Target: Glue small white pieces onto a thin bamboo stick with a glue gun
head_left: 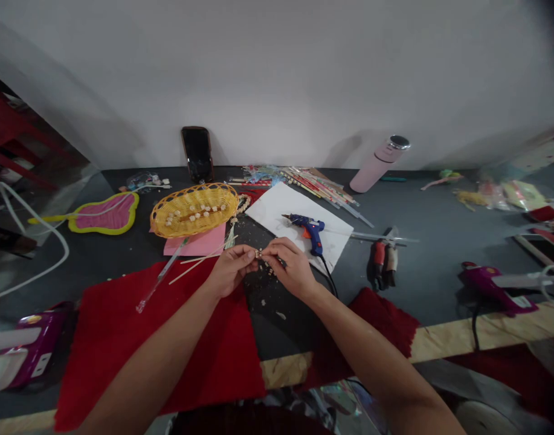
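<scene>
My left hand (234, 264) and my right hand (291, 263) meet over the dark tabletop, fingertips pinched together. Between them is a small beige piece (257, 254), too tiny to name; both hands grip it. Close by, thin pale sticks (196, 270) lie left of my left hand. A yellow woven basket (168, 208) holds several small whitish pieces. Right of my hands, a blue glue gun (316, 234) rests on a white sheet (277, 202). Small crumbs are scattered below my fingers.
Red cloth (204, 344) covers the near left. Pliers (383, 263), a pink flask (379, 166) and a purple glue gun (496, 289) stand or lie to the right. A phone (197, 154) leans on the wall; patterned straws (315, 186) lie at the back. The blue gun's cord (330, 278) runs beside my right wrist.
</scene>
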### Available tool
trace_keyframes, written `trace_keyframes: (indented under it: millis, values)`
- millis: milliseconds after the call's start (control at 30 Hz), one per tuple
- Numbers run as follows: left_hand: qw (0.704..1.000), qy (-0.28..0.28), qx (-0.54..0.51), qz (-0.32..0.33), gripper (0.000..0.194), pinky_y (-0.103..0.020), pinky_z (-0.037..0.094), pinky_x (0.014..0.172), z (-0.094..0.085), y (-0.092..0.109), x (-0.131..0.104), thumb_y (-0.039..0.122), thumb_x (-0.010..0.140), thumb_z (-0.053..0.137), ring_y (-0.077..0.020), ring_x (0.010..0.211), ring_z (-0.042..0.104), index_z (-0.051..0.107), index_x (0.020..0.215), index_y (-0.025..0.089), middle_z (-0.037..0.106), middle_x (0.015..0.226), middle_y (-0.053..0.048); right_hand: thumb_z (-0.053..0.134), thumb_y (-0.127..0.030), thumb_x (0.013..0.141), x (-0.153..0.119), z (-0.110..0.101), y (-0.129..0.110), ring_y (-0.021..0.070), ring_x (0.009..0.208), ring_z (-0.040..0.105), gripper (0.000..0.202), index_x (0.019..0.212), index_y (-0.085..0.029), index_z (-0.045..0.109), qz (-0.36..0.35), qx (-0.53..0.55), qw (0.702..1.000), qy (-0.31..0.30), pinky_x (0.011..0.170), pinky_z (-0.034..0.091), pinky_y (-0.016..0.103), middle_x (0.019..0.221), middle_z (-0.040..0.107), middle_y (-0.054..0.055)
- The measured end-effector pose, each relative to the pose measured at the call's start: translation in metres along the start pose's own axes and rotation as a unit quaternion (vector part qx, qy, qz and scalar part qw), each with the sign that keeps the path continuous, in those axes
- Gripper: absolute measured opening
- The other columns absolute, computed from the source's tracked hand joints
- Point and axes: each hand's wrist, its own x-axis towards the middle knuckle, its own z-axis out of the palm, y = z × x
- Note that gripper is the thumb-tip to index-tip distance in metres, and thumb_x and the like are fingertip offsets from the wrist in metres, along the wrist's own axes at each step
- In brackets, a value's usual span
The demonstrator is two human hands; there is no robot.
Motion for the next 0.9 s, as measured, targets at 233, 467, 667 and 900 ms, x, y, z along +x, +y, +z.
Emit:
trace_keyframes:
  millis: [233,467,667,900]
  values:
    - [1.000,-0.002,0.001,0.001,0.016,-0.019,0.044,0.061,-0.0014,-0.0001,0.0003,0.025,0.069,0.071,-0.0072,0.059,0.056,0.065,0.075,0.012,0.062,0.067,-0.001,0.053,-0.020,0.086,-0.0011,0.0024,0.0031,0.0155,0.088,0.056,0.010,0.088,-0.020,0.062,-0.004,-0.005,1.000,-0.015,0.079,0.049,0.030,0.089,0.059,0.006]
    - [1.000,-0.002,0.000,0.003,0.015,-0.019,0.044,0.061,-0.0013,-0.0014,-0.0001,0.024,0.069,0.071,-0.0068,0.059,0.055,0.065,0.075,0.012,0.062,0.068,-0.001,0.052,-0.019,0.086,-0.0013,-0.0007,0.0032,0.0157,0.087,0.056,0.010,0.089,-0.020,0.061,-0.022,-0.021,0.999,-0.011,0.078,0.049,0.030,0.090,0.059,0.007]
    - [1.000,-0.004,-0.003,0.002,0.014,-0.019,0.044,0.061,-0.0007,-0.0007,-0.0001,0.023,0.069,0.071,-0.0070,0.059,0.056,0.065,0.075,0.012,0.061,0.066,-0.001,0.052,-0.019,0.086,-0.0018,0.0001,0.0051,0.0162,0.089,0.056,0.010,0.090,-0.019,0.061,-0.040,-0.045,0.998,-0.021,0.081,0.048,0.031,0.091,0.060,0.007]
    - [1.000,0.005,0.004,-0.001,0.018,-0.019,0.043,0.060,0.0002,0.0002,-0.0010,0.025,0.066,0.073,-0.0073,0.058,0.055,0.066,0.073,0.011,0.062,0.065,-0.002,0.050,-0.020,0.086,-0.0026,0.0009,0.0050,0.0168,0.088,0.056,0.012,0.091,-0.020,0.061,-0.036,-0.033,0.998,-0.027,0.080,0.049,0.032,0.092,0.060,0.007]
